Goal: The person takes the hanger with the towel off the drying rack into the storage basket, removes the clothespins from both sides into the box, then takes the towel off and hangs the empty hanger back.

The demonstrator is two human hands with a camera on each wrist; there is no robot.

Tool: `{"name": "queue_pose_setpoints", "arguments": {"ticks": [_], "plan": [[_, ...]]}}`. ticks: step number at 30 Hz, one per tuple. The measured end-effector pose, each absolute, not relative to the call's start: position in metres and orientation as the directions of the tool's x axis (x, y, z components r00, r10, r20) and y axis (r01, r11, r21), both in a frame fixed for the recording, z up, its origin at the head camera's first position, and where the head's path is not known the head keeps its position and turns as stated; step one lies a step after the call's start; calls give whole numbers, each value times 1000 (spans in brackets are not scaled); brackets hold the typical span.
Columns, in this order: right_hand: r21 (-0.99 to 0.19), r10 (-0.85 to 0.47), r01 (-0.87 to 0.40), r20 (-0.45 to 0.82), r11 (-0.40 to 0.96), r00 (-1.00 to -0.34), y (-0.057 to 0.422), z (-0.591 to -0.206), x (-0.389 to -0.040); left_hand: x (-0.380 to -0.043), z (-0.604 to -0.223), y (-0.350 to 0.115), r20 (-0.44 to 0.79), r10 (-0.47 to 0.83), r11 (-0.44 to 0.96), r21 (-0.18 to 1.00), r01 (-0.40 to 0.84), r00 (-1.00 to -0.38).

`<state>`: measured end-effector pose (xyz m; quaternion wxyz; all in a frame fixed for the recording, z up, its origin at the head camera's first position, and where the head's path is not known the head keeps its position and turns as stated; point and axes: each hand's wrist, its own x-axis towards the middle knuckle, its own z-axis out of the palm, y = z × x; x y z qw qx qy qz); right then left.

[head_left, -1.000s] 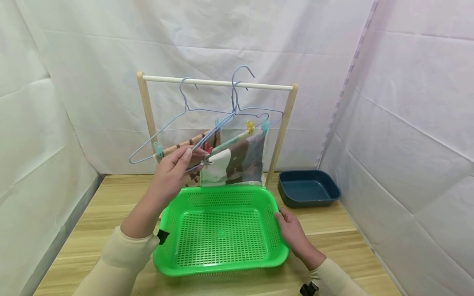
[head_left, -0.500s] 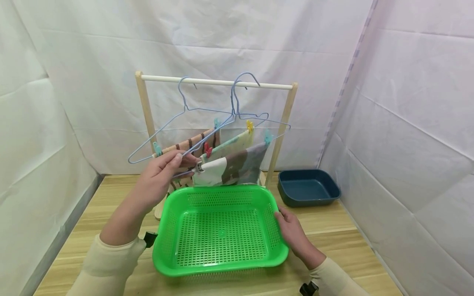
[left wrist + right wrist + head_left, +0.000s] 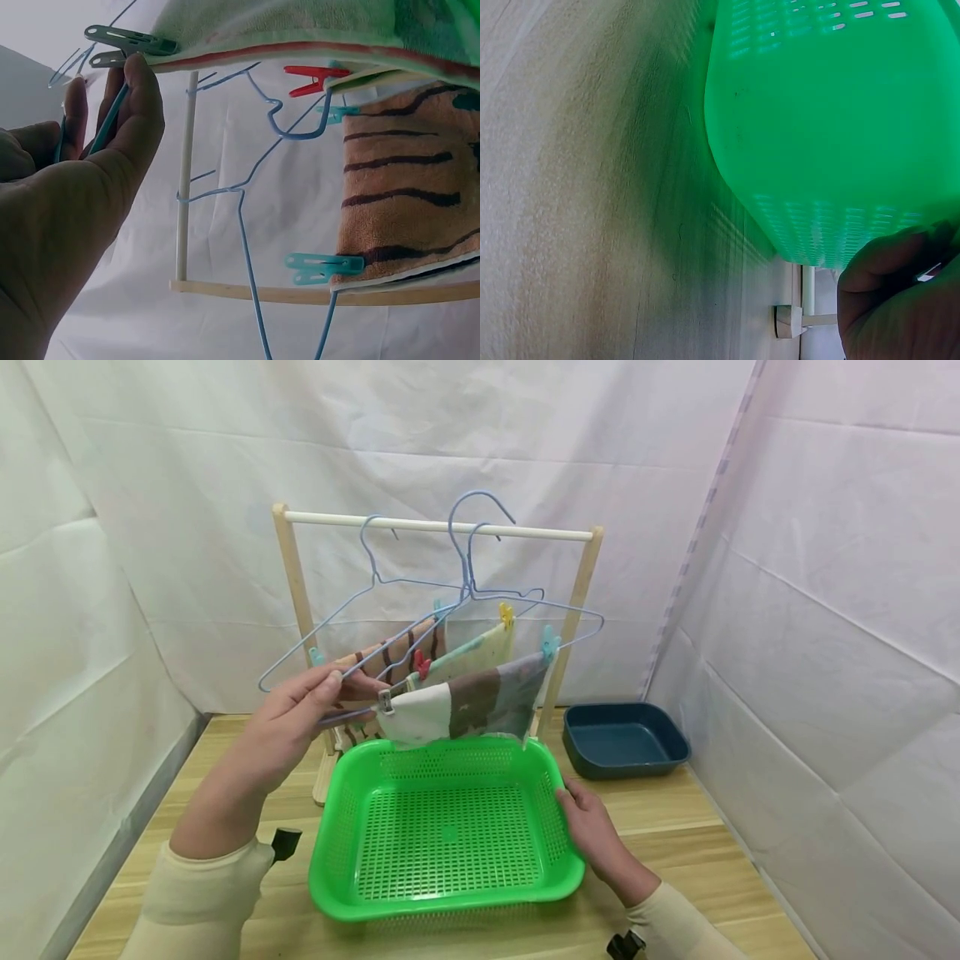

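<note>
My left hand pinches the left end of a blue wire hanger in front of the rack. The hanger's hook stands above the rod. From its lower wire hangs a white, brown and grey towel, held by a grey clothespin near my fingers and a teal clothespin at the right. In the left wrist view the fingers lie close to the grey clothespin. Below, my right hand grips the right rim of a green perforated basket; the right wrist view shows the basket's side.
Behind stands a drying rack with a white rod and wooden posts. On it hang a brown-striped towel and a pale green towel on blue hangers. A dark blue tray sits at the right.
My left hand has moved left and nearer with the hanger, bringing the clipped towel forward over the basket's back rim. The right hand and the basket have stayed in place.
</note>
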<state>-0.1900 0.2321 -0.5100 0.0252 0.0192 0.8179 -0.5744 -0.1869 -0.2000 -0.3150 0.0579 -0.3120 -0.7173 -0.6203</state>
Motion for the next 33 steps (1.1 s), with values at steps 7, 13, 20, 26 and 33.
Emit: {"name": "queue_pose_setpoints", "arguments": {"ticks": [7, 13, 20, 26, 33], "plan": [[-936, 2, 38, -40, 350, -999, 232, -511, -191, -188, -316, -208, 482, 426, -42, 856, 515, -766], [-930, -2, 9, -10, 367, -1000, 232, -513, -192, -189, -322, -212, 445, 484, -11, 864, 503, -753], [-934, 5, 41, -42, 356, -999, 233, -514, -193, -191, -332, -212, 427, 533, 14, 859, 512, -730], [-930, -1, 36, -39, 366, -999, 234, -514, -192, -197, -343, -213, 418, 556, 5, 863, 505, -719], [-934, -7, 62, -69, 351, -998, 234, -512, -192, -207, -364, -218, 382, 581, 2, 882, 471, -718]]}}
